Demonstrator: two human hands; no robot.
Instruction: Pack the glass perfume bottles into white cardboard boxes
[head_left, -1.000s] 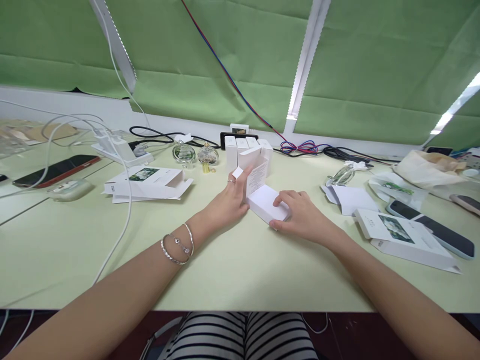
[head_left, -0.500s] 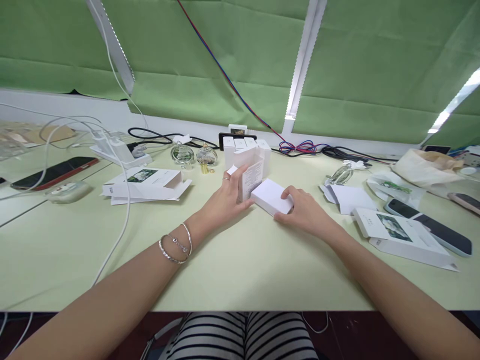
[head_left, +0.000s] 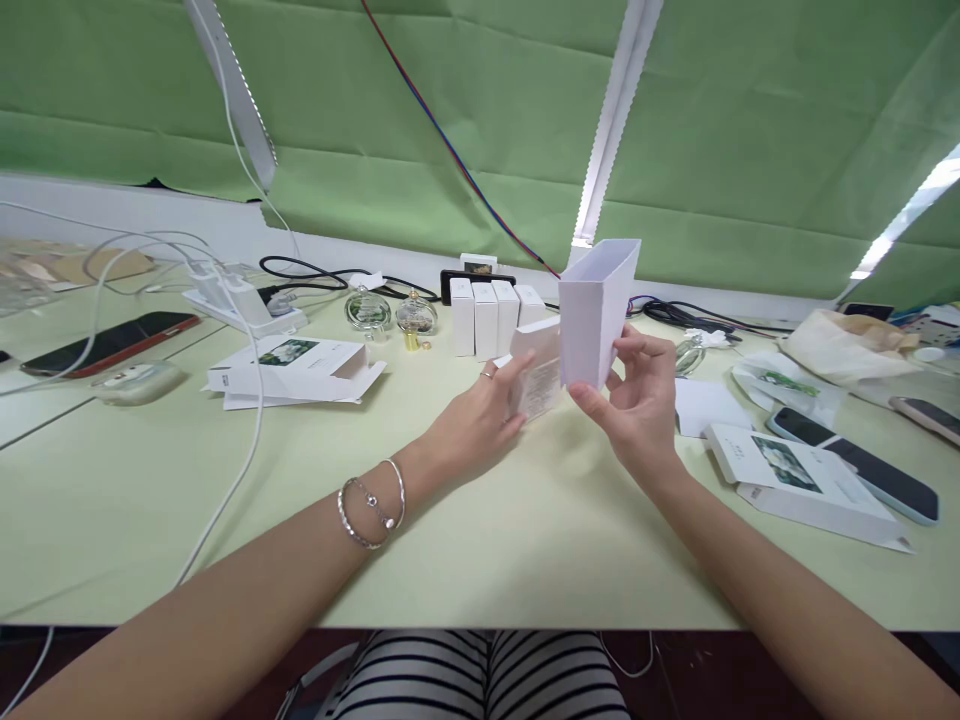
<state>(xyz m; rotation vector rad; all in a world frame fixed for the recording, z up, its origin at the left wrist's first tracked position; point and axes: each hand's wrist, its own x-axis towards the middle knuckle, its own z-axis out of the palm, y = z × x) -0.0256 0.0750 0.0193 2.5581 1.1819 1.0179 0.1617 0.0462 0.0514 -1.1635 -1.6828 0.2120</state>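
My left hand [head_left: 487, 405] is closed on a white printed carton [head_left: 541, 375], its flap sticking up and small text on the side facing me. In my right hand [head_left: 637, 390] is a plain white cardboard sleeve [head_left: 596, 310], raised upright above the table with its open top showing a hollow inside. The sleeve stands just right of the carton and overlaps it in view. Behind my left hand, several small white boxes [head_left: 486, 318] stand in a row. Two round glass perfume bottles [head_left: 368, 312] sit to their left, with a gold cap [head_left: 411, 340] nearby.
Opened flower-print cartons lie left [head_left: 300, 370] and right [head_left: 806, 480]. A phone [head_left: 855, 465] rests at the right, another phone [head_left: 109, 343] at the left. A white cable [head_left: 251, 440] crosses the table's left side. A power strip [head_left: 247, 305] lies behind.
My right hand has lifted the white sleeve off the table and turned it upright, open end up. My left hand has shifted right with the printed carton, uncovering the row of boxes.
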